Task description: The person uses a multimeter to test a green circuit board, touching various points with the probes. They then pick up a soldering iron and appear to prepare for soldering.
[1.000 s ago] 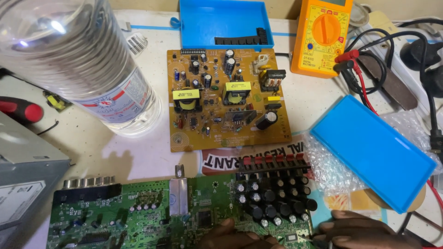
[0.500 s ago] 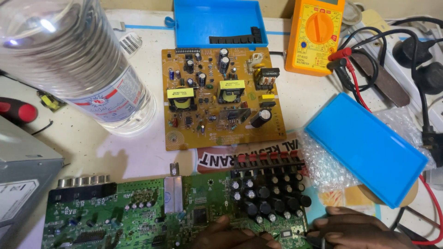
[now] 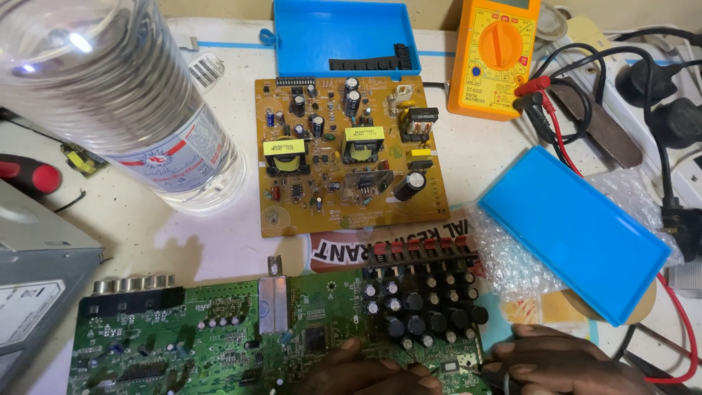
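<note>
A green circuit board [image 3: 219, 329] with many black capacitors lies at the near edge of the table. My left hand [image 3: 362, 373] rests on its lower edge, fingers pressed on the board. My right hand [image 3: 563, 362] sits just right of the board, fingers curled around a thin dark tool whose tip points at the board's corner. Only the knuckles and fingers of both hands show. Farther back lies a tan power-supply board [image 3: 347, 150] with yellow transformers.
A clear plastic water bottle [image 3: 124, 95] stands at the left. A blue box lid [image 3: 574, 230] lies on bubble wrap at the right. An open blue box [image 3: 340, 36] and an orange multimeter [image 3: 493, 55] with red and black leads sit at the back. A grey metal case [image 3: 36, 271] is at the left edge.
The view has shifted slightly, so everything sits a little lower in the picture. Both hands stay at the green board's lower edge and show a bit more.
</note>
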